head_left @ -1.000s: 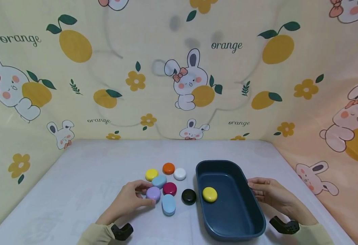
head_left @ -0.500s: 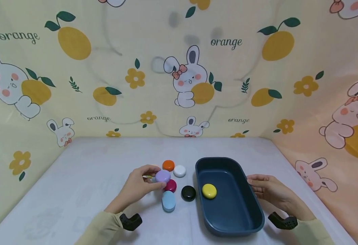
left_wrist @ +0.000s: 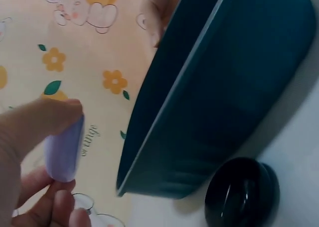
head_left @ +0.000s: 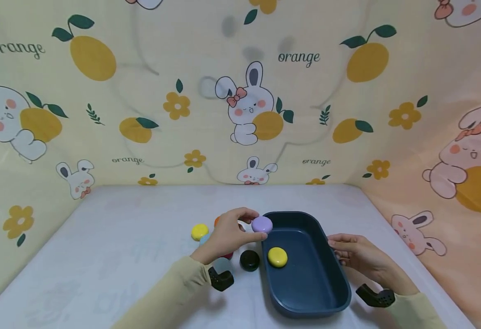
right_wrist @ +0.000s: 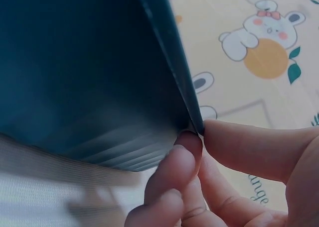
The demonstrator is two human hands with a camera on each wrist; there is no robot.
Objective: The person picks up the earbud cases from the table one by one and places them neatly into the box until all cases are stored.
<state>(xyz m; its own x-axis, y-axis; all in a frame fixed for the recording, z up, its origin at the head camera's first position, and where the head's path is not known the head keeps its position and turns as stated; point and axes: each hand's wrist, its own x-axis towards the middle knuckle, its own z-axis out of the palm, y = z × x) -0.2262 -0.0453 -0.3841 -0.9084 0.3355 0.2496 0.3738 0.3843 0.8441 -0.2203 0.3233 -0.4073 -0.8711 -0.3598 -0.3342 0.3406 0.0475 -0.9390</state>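
Two pinches: left hand (head_left: pixel 231 232) holds purple piece (head_left: pixel 262 225), right hand (head_left: pixel 365 258) grips tray (head_left: pixel 310 283); I'd lower beside yellow piece (head_left: pixel 277 257) inside.

This looks like a small screened-off tabletop booth; whether it stands in a home, an office or a lab cannot be told. A cloth (head_left: pixel 207 36) printed with rabbits (head_left: pixel 251 106), oranges (head_left: pixel 93 58) and the word "orange" fills the upper half of the head view and runs down its left and right sides, walling in a white-covered table (head_left: pixel 121 260) across the lower middle. Black devices (head_left: pixel 375 296) at the sleeves (head_left: pixel 174 285), lower centre and lower right, fit a recording spot.
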